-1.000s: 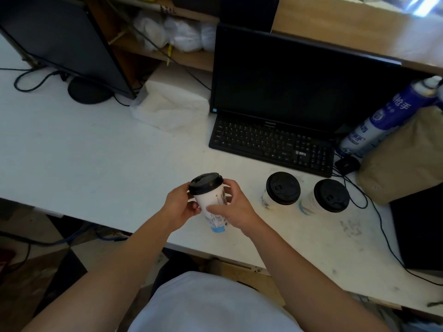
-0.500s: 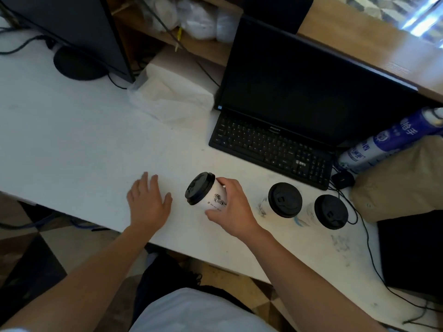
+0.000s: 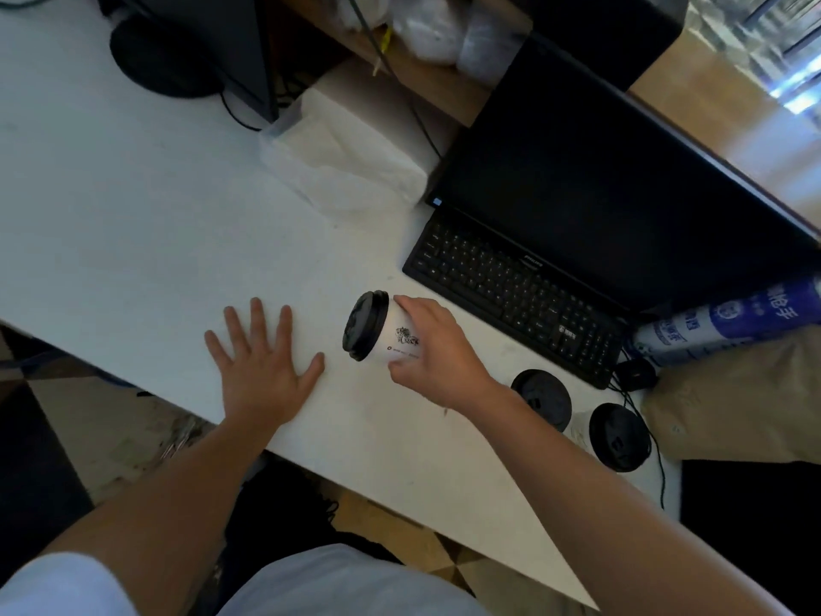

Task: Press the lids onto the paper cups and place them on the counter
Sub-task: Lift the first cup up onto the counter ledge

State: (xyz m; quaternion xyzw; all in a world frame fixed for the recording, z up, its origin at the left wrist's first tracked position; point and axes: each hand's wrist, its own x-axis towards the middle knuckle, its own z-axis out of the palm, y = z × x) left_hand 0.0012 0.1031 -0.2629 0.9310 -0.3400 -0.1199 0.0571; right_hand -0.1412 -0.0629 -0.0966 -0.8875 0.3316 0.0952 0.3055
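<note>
Paper cup [image 3: 400,336], lidded, in right grip [image 3: 437,354]

1. A single view comes from a camera worn on the person's head, above and behind the hands.
2. It faces forward and steeply down. The left hand [image 3: 262,375] and right hand [image 3: 437,357] sit near mid-frame, with the forearms entering from the bottom edge.
3. It is near, and the arms fill much of the lower half.
4. The view is tilted, so the table [image 3: 133,206] edge runs diagonally below the hands.
5. Beyond the right hand, the keyboard [image 3: 511,291] and monitor [image 3: 599,193] reach the upper right. The floor [image 3: 111,437] shows below the left hand.
</note>
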